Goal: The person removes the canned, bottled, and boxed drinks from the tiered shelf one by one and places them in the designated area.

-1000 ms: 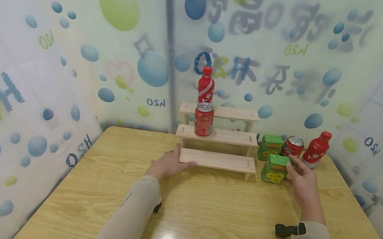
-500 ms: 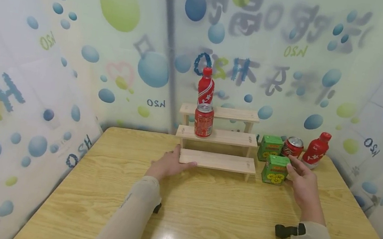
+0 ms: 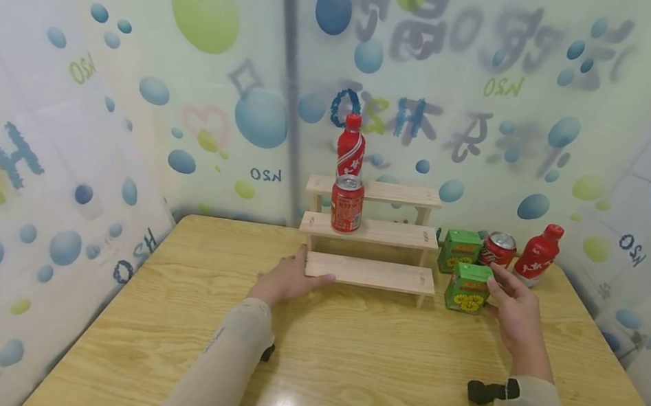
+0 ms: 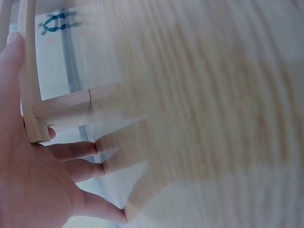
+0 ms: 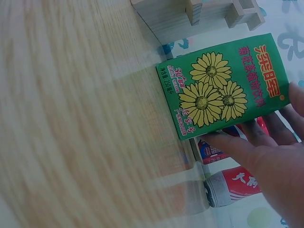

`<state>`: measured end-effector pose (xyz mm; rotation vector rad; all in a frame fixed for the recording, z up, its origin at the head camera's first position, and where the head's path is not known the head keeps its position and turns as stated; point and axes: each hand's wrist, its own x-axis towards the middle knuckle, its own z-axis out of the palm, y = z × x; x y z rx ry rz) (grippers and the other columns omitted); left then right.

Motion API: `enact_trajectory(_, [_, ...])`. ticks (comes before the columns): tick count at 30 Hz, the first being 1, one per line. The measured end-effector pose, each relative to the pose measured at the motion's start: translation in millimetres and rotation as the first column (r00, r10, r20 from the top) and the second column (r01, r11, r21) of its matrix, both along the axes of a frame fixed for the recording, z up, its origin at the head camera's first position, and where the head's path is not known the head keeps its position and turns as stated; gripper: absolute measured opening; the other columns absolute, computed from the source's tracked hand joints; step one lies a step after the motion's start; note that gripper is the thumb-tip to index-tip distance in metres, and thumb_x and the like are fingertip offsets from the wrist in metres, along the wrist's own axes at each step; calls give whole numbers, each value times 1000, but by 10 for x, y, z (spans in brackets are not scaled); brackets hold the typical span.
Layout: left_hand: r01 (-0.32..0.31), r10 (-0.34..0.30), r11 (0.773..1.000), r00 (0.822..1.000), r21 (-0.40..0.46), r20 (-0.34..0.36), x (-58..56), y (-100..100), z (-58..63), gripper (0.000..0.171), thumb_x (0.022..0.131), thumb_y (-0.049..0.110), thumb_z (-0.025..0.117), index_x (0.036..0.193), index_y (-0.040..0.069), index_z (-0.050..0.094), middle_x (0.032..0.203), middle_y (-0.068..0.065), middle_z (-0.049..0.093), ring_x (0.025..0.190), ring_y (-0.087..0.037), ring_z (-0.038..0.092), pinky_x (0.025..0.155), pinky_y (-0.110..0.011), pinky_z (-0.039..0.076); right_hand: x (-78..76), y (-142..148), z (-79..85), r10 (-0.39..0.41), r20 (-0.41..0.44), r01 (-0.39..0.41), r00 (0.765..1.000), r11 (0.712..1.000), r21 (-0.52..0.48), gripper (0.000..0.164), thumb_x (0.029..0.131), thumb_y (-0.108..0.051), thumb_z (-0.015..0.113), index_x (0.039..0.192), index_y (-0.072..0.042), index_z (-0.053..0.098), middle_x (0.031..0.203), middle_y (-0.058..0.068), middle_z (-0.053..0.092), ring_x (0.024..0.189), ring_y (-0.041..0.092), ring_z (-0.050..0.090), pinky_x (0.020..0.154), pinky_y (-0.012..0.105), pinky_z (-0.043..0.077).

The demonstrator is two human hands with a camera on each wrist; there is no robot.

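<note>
In the head view, a three-step wooden display shelf (image 3: pixel 370 274) stands at the table's back. My left hand (image 3: pixel 286 277) holds its lowest step at the left end, thumb along the front, index finger behind. The left wrist view shows the other fingers (image 4: pixel 76 151) of that hand reaching down to the tabletop. My right hand (image 3: pixel 513 308) grips a green drink carton (image 5: pixel 213 88) with yellow flowers by its right side, just right of the shelf. The carton is upright; whether its base touches the table is unclear. Fingertips behind it are partly hidden.
A red bottle (image 3: pixel 350 147) stands on the top step, a red can (image 3: pixel 346 207) on the middle one. Behind the held carton are another green carton (image 3: pixel 459 251), a second can (image 3: pixel 499 247) and a second red bottle (image 3: pixel 538 255). A patterned wall (image 3: pixel 229 176) borders the table (image 3: pixel 364 375).
</note>
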<state>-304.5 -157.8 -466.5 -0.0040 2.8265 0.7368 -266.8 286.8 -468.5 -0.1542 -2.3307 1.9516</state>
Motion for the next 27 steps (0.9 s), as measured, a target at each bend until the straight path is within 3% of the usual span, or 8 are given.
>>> enact_trajectory(8, [-2, 2, 1000, 1000, 4, 7, -1, -2, 6, 129, 80, 98, 52, 174, 22, 7, 175, -18, 30, 162, -46, 28, 117, -91, 7, 6, 14, 3, 12, -19, -12, 1000, 1000, -29, 64, 112, -35, 55, 167, -10, 35, 133, -22, 51, 112, -11, 49, 83, 17, 59])
enact_trajectory(12, [0, 0, 1000, 1000, -5, 9, -7, -7, 11, 130, 80, 99, 51, 174, 22, 6, 175, -18, 31, 162, -45, 29, 118, -90, 9, 2, 13, 0, 9, -12, -10, 1000, 999, -41, 64, 111, -37, 55, 167, -12, 36, 146, -8, 51, 115, -8, 49, 84, 16, 58])
enact_trajectory(15, [4, -4, 1000, 1000, -13, 5, -12, -23, 30, 130, 80, 98, 51, 174, 21, 6, 174, -18, 32, 161, -45, 30, 118, -89, 11, -7, 0, 7, 7, -6, -8, 1000, 997, -80, 64, 110, -37, 57, 167, -14, 37, 160, 3, 44, 122, -4, 49, 85, 15, 57])
enact_trajectory(17, [5, -5, 1000, 1000, -12, 5, -9, -34, 39, 130, 80, 98, 52, 173, 20, 5, 174, -19, 32, 161, -45, 31, 118, -89, 11, -12, -10, 18, 6, -7, -7, 1000, 995, -98, 64, 110, -38, 58, 167, -14, 38, 164, 5, 40, 128, -1, 48, 89, 14, 56])
enact_trajectory(19, [1, -1, 1000, 1000, -10, 6, -6, -47, 41, 130, 80, 97, 52, 173, 20, 6, 174, -19, 32, 161, -46, 30, 118, -89, 10, -15, -18, 40, -2, -6, 2, 1000, 991, -136, 65, 109, -38, 60, 166, -15, 40, 163, 2, 43, 134, 2, 47, 100, 19, 57])
enact_trajectory(23, [-4, 4, 1000, 1000, -6, 4, -4, -55, 25, 130, 80, 98, 52, 173, 20, 7, 174, -18, 33, 161, -45, 31, 120, -87, 14, -17, -32, 146, -92, -21, 86, 996, 979, -186, 59, 107, -37, 65, 159, -15, 51, 143, -12, 61, 131, 0, 51, 109, 14, 51])
enact_trajectory(27, [20, -20, 1000, 1000, -3, 4, -9, -24, 5, 130, 80, 99, 51, 173, 20, 7, 173, -19, 35, 160, -45, 33, 121, -84, 21, -8, -87, 402, -247, -45, 230, 968, 945, -234, 43, 107, -28, 67, 147, -14, 65, 117, -23, 67, 120, -2, 55, 91, 2, 50])
